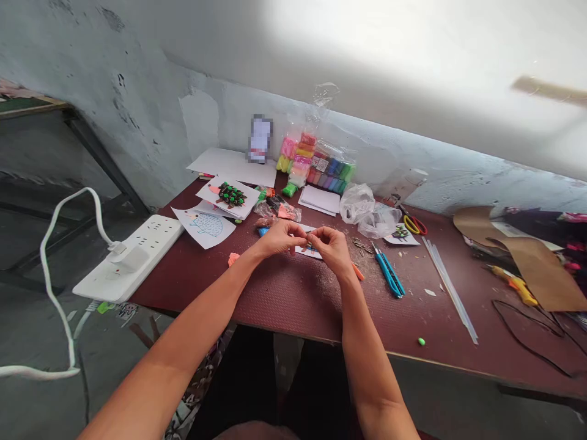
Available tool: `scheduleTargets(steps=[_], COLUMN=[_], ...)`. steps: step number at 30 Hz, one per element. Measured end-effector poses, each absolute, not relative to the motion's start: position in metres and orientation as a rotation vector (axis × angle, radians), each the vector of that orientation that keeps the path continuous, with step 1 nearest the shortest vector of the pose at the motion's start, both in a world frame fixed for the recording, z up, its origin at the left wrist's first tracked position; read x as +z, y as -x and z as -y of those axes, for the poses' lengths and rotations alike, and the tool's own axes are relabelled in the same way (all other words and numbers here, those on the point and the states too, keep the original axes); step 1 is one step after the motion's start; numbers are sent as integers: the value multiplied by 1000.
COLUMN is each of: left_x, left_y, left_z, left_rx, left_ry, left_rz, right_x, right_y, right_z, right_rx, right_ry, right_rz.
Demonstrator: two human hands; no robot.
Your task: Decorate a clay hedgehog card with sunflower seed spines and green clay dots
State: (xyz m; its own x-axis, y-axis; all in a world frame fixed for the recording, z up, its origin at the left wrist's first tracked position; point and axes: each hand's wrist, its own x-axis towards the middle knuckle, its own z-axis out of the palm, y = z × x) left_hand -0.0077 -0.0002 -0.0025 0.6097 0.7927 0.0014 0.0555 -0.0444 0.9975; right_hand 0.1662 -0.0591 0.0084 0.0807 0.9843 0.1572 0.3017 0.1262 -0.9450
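Note:
My left hand [279, 238] and my right hand [330, 247] meet above the middle of a maroon table [293, 302]. Their fingertips pinch a tiny dark item [310, 243], too small to identify, and both hands seem to hold it. Just below lies a sheet of paper [306, 250], partly hidden by my fingers. A blue lump of modelling clay [262, 231] sits left of my left hand, and an orange clay scrap [233, 259] lies farther left. An orange bit [358, 272] lies beside my right wrist.
Clay packets [316, 165] stand at the back by the wall. Nearby are decorated paper cards [228, 197], blue-handled scissors [389, 274], a plastic bag [367, 211], and a white power strip [128, 256] at the left edge. Shavings litter the tabletop.

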Motion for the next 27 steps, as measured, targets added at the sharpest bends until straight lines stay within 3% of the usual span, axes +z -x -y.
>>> scheduleTargets(steps=[27], left_x=[3], left_y=[10], left_z=[3], left_rx=[596], left_ry=[-1485], left_rz=[-720], right_x=[10], right_y=[-177], right_z=[65], right_rx=[1024], right_ry=[1374], right_rz=[1413])
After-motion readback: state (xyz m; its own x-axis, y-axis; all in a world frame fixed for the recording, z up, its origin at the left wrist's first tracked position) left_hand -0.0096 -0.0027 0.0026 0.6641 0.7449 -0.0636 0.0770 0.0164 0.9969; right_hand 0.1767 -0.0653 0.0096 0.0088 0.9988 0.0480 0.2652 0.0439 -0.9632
